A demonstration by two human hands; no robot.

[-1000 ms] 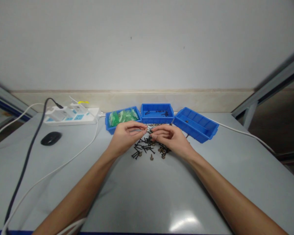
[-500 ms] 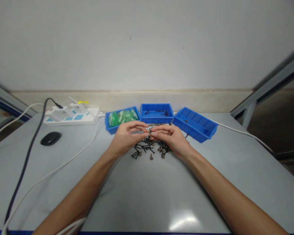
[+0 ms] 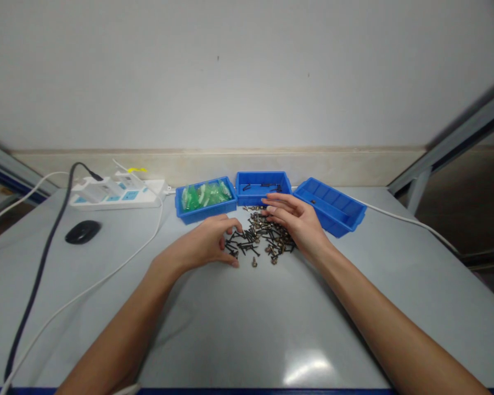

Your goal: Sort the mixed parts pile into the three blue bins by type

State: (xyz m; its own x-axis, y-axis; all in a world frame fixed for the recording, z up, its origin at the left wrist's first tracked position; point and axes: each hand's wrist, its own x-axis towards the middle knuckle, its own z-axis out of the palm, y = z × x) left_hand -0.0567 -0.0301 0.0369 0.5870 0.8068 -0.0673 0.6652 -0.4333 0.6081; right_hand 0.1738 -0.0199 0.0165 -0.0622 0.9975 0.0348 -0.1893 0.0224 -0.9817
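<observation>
My left hand (image 3: 208, 241) is low at the left edge of a pile of loose screws (image 3: 251, 241). Its thumb and forefinger are apart around some dark screws, with nothing visibly gripped. Above the pile's right side, my right hand (image 3: 294, 216) has its fingertips close together, just in front of the middle blue bin (image 3: 263, 198). Whatever those fingertips hold, if anything, is too small to make out. The pile mixes long black screws with shorter bronze-coloured ones. One bronze screw (image 3: 254, 262) lies apart at the front. A few dark screws lie inside the middle bin.
A left blue bin (image 3: 206, 213) holds green-and-clear plastic packets. The right blue bin (image 3: 333, 211), set at an angle, has one small piece inside. Farther left are a black mouse (image 3: 83, 232), a white power strip (image 3: 148, 203) and cables across the table.
My hands have parted from where their fingertips met over the pile. The left moved down with its fingers opened; the right rose slightly toward the middle bin.
</observation>
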